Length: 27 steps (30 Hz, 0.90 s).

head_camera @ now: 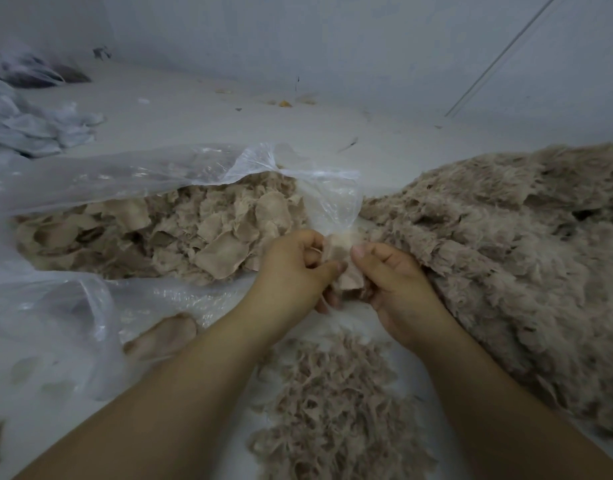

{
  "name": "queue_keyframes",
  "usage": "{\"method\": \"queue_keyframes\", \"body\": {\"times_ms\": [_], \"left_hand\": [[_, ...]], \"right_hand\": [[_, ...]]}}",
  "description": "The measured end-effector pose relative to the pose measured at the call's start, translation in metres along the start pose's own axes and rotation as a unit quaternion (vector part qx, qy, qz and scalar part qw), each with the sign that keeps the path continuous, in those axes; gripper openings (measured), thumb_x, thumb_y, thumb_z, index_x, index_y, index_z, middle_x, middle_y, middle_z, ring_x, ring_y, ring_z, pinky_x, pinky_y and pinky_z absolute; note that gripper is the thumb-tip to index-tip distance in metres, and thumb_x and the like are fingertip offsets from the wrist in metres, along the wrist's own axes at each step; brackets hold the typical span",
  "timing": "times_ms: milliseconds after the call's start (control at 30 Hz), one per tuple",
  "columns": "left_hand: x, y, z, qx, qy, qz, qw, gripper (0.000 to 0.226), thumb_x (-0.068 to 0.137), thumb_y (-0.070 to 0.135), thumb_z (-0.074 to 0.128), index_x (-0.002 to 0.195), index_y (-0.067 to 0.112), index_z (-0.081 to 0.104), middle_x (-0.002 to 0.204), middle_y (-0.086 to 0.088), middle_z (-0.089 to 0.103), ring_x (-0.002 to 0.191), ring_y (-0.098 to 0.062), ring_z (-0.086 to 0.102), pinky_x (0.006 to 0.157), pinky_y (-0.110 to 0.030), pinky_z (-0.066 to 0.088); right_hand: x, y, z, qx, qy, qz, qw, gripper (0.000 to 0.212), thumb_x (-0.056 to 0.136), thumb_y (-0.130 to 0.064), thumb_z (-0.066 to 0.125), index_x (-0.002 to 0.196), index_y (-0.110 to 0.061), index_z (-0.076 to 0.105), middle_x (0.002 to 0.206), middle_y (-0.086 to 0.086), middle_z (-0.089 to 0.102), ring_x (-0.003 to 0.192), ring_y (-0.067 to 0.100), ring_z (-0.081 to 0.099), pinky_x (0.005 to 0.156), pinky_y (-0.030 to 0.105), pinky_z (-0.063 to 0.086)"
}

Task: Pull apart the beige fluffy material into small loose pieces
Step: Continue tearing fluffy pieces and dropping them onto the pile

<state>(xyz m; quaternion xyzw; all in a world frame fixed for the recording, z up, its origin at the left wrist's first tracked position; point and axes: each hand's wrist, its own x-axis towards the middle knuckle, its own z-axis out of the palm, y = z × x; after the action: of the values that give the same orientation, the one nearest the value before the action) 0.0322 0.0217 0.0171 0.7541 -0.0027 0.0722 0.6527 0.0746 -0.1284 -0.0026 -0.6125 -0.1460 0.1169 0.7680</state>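
at left a clear plastic bag holds beige scraps. the left hand and right hand both pinch one small beige piece between them. loose pieces lie near; the fluffy material spreads right.

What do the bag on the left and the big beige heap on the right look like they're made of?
The bag looks like thin clear plastic film: see-through, glossy, crinkled. The heap looks like shaggy synthetic fur fabric, matte, with long tufts; the fibre type can't be confirmed.
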Motion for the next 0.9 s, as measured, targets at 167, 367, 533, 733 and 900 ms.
{"method": "queue_keyframes", "body": {"times_ms": [167,367,533,733,900], "left_hand": [[0.006,-0.002,-0.008,-0.091,0.083,0.019,0.992,0.02,0.092,0.001,0.061,0.09,0.012,0.045,0.051,-0.015,0.06,0.036,-0.025,0.054,0.036,-0.024,0.038],[0.017,0.002,-0.041,0.139,0.256,0.167,0.942,0.014,0.09,0.0,0.06,0.085,0.011,0.067,0.06,0.009,0.061,0.052,-0.003,0.059,0.051,-0.017,0.046],[0.021,-0.005,-0.054,0.571,0.125,0.041,0.81,0.017,0.091,0.012,0.056,0.098,0.007,0.071,0.106,-0.015,0.049,0.099,-0.036,0.051,0.072,-0.041,0.044],[0.011,0.008,-0.04,0.561,0.217,0.14,0.787,0.008,0.08,0.007,0.066,0.075,0.001,0.065,0.094,-0.02,0.047,0.091,-0.038,0.046,0.063,-0.034,0.025],[0.005,0.005,-0.007,0.478,0.059,0.227,0.847,0.02,0.083,0.025,0.072,0.093,0.009,0.07,0.093,-0.007,0.049,0.085,-0.025,0.051,0.061,-0.035,0.043]], "right_hand": [[-0.001,0.002,-0.001,-0.043,-0.015,0.001,0.999,0.011,0.077,-0.03,0.07,0.07,-0.022,0.072,0.058,-0.002,0.057,0.051,0.011,0.04,0.046,0.017,0.034],[0.0,0.003,-0.002,-0.017,0.041,-0.003,0.999,0.028,0.097,-0.011,0.055,0.075,-0.016,0.071,0.058,-0.001,0.058,0.052,0.009,0.043,0.046,0.015,0.036],[-0.001,0.001,-0.001,0.059,0.07,0.005,0.996,0.036,0.099,-0.021,0.051,0.069,-0.015,0.071,0.059,-0.003,0.053,0.048,0.002,0.039,0.044,0.013,0.034],[-0.001,-0.001,0.0,0.095,0.09,0.005,0.991,0.054,0.104,-0.03,0.04,0.062,-0.022,0.072,0.057,-0.004,0.048,0.046,0.004,0.034,0.043,0.015,0.031],[-0.001,-0.001,0.002,0.098,0.091,0.002,0.991,0.054,0.104,-0.033,0.038,0.063,-0.022,0.071,0.055,-0.005,0.047,0.045,0.004,0.034,0.043,0.015,0.031]]}}
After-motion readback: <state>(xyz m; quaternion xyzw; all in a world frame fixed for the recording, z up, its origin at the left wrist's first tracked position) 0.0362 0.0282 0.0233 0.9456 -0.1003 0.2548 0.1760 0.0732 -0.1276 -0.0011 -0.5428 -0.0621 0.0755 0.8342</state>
